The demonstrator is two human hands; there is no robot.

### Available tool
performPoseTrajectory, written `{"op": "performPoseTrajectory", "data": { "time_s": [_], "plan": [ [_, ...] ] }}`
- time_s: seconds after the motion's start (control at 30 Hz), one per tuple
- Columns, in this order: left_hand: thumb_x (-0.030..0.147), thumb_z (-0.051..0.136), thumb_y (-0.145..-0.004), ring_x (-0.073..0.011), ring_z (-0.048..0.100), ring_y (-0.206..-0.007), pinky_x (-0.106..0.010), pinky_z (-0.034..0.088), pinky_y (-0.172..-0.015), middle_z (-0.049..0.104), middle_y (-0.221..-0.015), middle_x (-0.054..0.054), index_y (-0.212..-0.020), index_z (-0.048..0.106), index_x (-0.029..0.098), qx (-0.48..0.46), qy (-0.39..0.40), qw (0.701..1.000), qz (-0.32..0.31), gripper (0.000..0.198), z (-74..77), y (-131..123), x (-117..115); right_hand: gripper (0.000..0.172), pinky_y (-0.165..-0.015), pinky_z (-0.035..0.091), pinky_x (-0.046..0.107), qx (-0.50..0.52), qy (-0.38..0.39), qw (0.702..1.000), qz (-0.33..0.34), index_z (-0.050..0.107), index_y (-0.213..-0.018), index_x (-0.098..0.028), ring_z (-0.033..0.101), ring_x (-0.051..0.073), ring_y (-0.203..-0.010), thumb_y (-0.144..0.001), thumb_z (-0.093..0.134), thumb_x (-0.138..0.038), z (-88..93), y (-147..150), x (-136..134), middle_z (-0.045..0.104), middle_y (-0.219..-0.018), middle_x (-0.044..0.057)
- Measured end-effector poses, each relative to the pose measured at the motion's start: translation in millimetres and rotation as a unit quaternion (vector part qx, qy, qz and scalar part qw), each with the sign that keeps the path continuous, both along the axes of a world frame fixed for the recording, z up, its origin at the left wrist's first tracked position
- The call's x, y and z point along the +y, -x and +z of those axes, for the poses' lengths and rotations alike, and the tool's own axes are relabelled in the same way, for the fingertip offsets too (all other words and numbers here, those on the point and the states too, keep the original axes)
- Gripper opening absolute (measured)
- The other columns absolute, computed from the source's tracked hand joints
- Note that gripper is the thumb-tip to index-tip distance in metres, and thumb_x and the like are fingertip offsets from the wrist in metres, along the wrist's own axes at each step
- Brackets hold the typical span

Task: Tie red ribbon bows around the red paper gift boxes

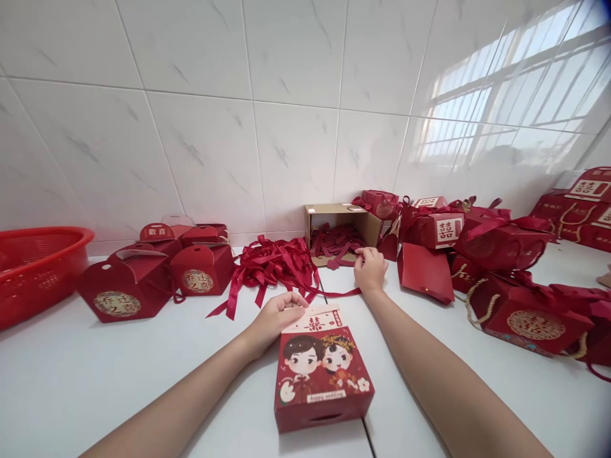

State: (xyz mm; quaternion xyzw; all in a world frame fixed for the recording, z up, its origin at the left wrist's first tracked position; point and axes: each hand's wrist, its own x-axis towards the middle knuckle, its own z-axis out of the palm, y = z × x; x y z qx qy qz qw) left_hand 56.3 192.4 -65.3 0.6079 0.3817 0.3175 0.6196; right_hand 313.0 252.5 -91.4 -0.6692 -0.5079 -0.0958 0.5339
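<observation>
Two bare forearms (167,391) come in from the bottom edge of the frame, one on each side of a red box (324,375). It lies at the lower middle on a white table (57,381), its face printed with a cartoon couple.

The left hand (281,315) curls at the upper left corner of that box, touching its pale end; from where I stand I cannot tell whether the fingers clamp it or merely rest. Near the middle of the frame, the right hand (371,270) has its fingers bent just before an open carton (371,229) of dark red strips (337,242). One ribbon strand (338,294) runs up to this hand; whether anything is pinched there, I cannot tell.

Left of the carton sits a heap of red ribbons (277,264). Folded gift boxes (128,270) stand at middle left beside a red plastic basket (48,267), and more boxes with bows (506,242) crowd the right side.
</observation>
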Motion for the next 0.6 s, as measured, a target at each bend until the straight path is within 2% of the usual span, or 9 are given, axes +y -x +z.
{"op": "performPoseTrajectory", "data": {
  "time_s": [0.07, 0.17, 0.3, 0.4, 0.5, 0.6],
  "plan": [
    [0.033, 0.068, -0.071, -0.0139, 0.058, -0.066, -0.024, 0.042, -0.061, 0.063, -0.072, 0.000, -0.081, 0.059, 0.016, 0.012, -0.001, 1.000, 0.001, 0.022, 0.1, -0.6, 0.1, 0.029, -0.086, 0.031, 0.044, -0.038, 0.014, 0.999, -0.024, 0.064, -0.090, -0.017, 0.049, 0.028, -0.097, -0.078, 0.039, -0.007, -2.2, -10.8, 14.7, 0.063, -0.102, 0.013],
    [0.034, 0.067, -0.072, -0.0146, 0.058, -0.066, -0.024, 0.042, -0.062, 0.063, -0.072, -0.001, -0.081, 0.059, 0.016, 0.019, -0.001, 1.000, -0.003, 0.021, -1.2, -0.5, 1.4, 0.028, -0.087, 0.030, 0.041, -0.111, 0.031, 0.993, -0.013, 0.066, -0.092, -0.018, 0.050, 0.027, -0.101, -0.082, 0.041, -0.010, -1.8, -14.8, 31.6, 0.064, -0.107, 0.011],
    [0.034, 0.067, -0.072, -0.0138, 0.057, -0.064, -0.024, 0.041, -0.060, 0.062, -0.070, 0.000, -0.081, 0.059, 0.017, 0.020, 0.001, 1.000, -0.002, 0.020, -3.4, -1.0, 2.5, 0.030, -0.095, 0.026, 0.039, -0.191, 0.039, 0.981, 0.020, 0.066, -0.103, -0.020, 0.047, 0.026, -0.112, -0.089, 0.039, -0.021, 4.1, -1.9, 53.2, 0.061, -0.121, 0.010],
    [0.035, 0.068, -0.070, -0.0135, 0.056, -0.061, -0.023, 0.040, -0.059, 0.062, -0.067, 0.001, -0.079, 0.059, 0.017, 0.017, 0.014, 1.000, 0.001, 0.022, -3.2, -1.6, 2.1, 0.037, -0.098, 0.025, 0.043, -0.210, 0.048, 0.976, 0.028, 0.064, -0.111, -0.018, 0.040, 0.027, -0.122, -0.092, 0.033, -0.024, 5.4, 11.9, 74.1, 0.053, -0.134, 0.011],
    [0.035, 0.069, -0.069, -0.0118, 0.053, -0.058, -0.022, 0.038, -0.056, 0.059, -0.064, 0.002, -0.078, 0.059, 0.017, 0.017, 0.026, 1.000, 0.003, 0.023, -1.7, -1.8, 1.0, 0.041, -0.098, 0.026, 0.047, -0.222, 0.075, 0.971, 0.055, 0.056, -0.124, -0.018, 0.035, 0.029, -0.128, -0.089, 0.035, -0.026, 0.8, 19.2, 92.9, 0.044, -0.143, 0.009],
    [0.035, 0.069, -0.069, -0.0116, 0.053, -0.058, -0.022, 0.038, -0.056, 0.059, -0.065, 0.002, -0.078, 0.059, 0.017, 0.021, 0.020, 1.000, 0.004, 0.022, 0.0, -2.1, 0.1, 0.050, -0.098, 0.027, 0.048, -0.243, 0.106, 0.960, 0.094, 0.043, -0.136, -0.019, 0.035, 0.029, -0.129, -0.086, 0.038, -0.025, -4.8, 19.1, 100.7, 0.045, -0.143, 0.008]
  ]
}}
